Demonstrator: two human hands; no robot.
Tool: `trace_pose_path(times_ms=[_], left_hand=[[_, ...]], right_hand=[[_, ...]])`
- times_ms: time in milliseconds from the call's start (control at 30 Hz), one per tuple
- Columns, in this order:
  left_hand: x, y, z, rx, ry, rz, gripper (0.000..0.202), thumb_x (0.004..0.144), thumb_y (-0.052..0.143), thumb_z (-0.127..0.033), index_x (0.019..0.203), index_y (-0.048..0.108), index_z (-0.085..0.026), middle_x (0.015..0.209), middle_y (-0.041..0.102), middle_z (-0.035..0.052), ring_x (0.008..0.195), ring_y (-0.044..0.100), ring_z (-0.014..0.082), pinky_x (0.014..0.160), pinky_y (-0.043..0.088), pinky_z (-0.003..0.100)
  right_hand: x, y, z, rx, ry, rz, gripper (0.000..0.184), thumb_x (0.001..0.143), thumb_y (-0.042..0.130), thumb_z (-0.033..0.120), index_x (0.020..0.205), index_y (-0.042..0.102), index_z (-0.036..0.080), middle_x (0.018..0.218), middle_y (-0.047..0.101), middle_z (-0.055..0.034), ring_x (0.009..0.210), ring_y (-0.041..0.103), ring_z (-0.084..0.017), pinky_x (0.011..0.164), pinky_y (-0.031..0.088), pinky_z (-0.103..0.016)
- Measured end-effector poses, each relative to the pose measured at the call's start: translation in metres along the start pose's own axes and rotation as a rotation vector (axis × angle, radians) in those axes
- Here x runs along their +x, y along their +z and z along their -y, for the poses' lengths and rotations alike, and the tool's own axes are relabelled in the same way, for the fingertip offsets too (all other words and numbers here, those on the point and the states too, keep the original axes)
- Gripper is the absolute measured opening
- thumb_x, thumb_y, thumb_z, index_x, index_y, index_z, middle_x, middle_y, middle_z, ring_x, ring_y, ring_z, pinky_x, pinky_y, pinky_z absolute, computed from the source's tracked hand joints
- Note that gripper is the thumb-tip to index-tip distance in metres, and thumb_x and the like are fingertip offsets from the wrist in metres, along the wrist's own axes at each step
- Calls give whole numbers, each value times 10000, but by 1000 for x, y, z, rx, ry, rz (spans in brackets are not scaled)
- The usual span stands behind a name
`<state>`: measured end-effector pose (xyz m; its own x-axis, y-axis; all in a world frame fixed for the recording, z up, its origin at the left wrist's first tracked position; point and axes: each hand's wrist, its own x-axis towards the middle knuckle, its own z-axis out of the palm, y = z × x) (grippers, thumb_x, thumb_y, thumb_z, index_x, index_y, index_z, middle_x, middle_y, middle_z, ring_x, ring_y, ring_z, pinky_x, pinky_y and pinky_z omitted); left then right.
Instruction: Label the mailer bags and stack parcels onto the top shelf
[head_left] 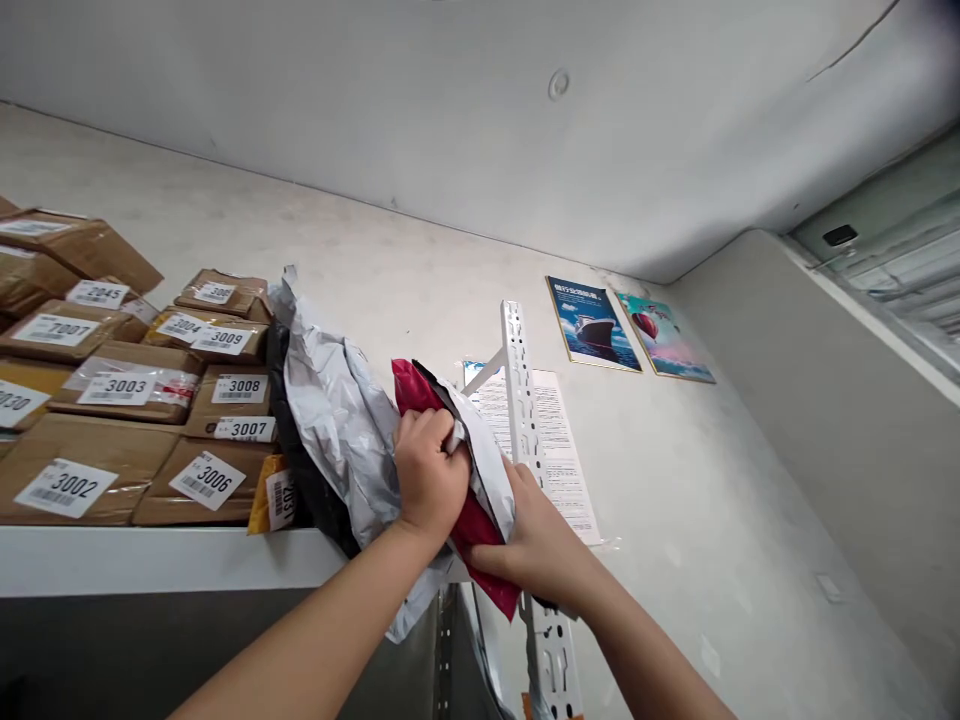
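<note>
My left hand (pixel 429 478) is closed in a fist, a pinch of white plastic showing at its thumb. It presses against a bundle of mailer bags, with a red mailer bag (pixel 409 385) in front and a white mailer bag (pixel 487 465) and a black edge behind. My right hand (pixel 536 540) is wrapped round the right side of the same bundle, thumb on the red bag. Just left of my left hand, a large crumpled white mailer bag (pixel 337 420) leans over the shelf end, with a black bag (pixel 300 450) behind it.
Several brown cardboard boxes (pixel 124 388) with numbered labels are stacked on the white shelf (pixel 165 562). A small yellow parcel (pixel 271 495) stands at the shelf edge. A perforated white upright post (pixel 521 380) rises behind my hands. Posters (pixel 596 325) and printed sheets (pixel 562 440) hang on the wall.
</note>
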<state>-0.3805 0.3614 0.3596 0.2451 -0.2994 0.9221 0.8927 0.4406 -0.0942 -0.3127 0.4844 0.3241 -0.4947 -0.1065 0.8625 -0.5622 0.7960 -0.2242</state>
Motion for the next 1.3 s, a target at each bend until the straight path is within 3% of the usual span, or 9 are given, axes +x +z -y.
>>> trace_pose_path(times_ms=[200, 433, 700, 833, 967, 1067, 1133, 1233, 1300], left_hand=[[2, -10, -14, -1, 363, -90, 299, 671, 458, 3, 582, 267, -210, 564, 374, -6, 651, 357, 197, 765, 384, 377], [26, 0, 10, 351, 286, -28, 211, 749, 543, -73, 624, 456, -219, 630, 554, 16, 723, 494, 238, 841, 388, 422], [60, -56, 7, 416, 466, -173, 232, 850, 503, -346, 940, 565, -141, 906, 615, 152, 901, 541, 330, 873, 384, 493], [98, -33, -24, 312, 680, 414, 386, 787, 434, -371, 1069, 617, -180, 956, 659, 95, 998, 573, 270, 928, 402, 408], [95, 14, -40, 771, 343, 1206, 224, 698, 508, -322, 731, 717, -250, 866, 712, 108, 982, 607, 344, 977, 335, 589], [83, 25, -37, 963, 144, 1301, 250, 713, 529, -380, 641, 740, -266, 954, 718, 174, 952, 605, 438, 869, 334, 709], [81, 23, -32, 984, 156, 1308, 251, 705, 542, -421, 727, 767, -313, 1017, 712, 168, 969, 596, 443, 849, 353, 703], [84, 18, -26, 1020, 175, 1305, 277, 693, 552, -448, 834, 770, -353, 1057, 709, 133, 964, 596, 404, 845, 379, 675], [85, 18, -24, 1033, 179, 1305, 302, 697, 553, -476, 876, 765, -357, 1082, 706, 113, 978, 590, 387, 855, 378, 671]], right_hand=[[7, 28, -19, 209, -106, -151, 722, 541, 633, 183, 1238, 450, 237, 1126, 491, -79, 1032, 532, -281, 896, 477, -454], [62, 33, -28, 344, -44, -42, 831, 478, 656, 206, 1274, 417, 219, 1207, 462, -79, 1164, 464, -303, 1050, 370, -495], [44, 46, -25, 304, -129, -76, 949, 500, 733, 195, 1384, 396, 275, 1243, 378, -80, 1227, 426, -286, 1094, 345, -454], [43, 46, -20, 277, -80, -35, 943, 521, 753, 251, 1390, 387, 262, 1197, 380, -93, 1166, 457, -304, 1004, 429, -486], [34, 45, -17, 257, -156, -26, 961, 572, 744, 350, 1427, 313, 268, 1262, 392, -111, 1216, 433, -334, 986, 434, -502], [19, 31, -28, 250, -232, 25, 719, 683, 676, 505, 1330, 457, 279, 1272, 504, -100, 1134, 523, -331, 932, 455, -506], [15, 14, -51, 357, -198, -171, 481, 787, 523, 605, 1085, 614, 238, 1086, 624, -91, 1008, 589, -295, 894, 468, -470], [23, -9, -105, 625, 152, -568, 474, 889, 290, 579, 982, 585, 219, 1031, 624, -90, 1006, 588, -230, 921, 457, -397], [35, -11, -138, 702, 387, -481, 436, 838, 449, 541, 1132, 528, 229, 1164, 580, -91, 1089, 557, -228, 957, 441, -406]])
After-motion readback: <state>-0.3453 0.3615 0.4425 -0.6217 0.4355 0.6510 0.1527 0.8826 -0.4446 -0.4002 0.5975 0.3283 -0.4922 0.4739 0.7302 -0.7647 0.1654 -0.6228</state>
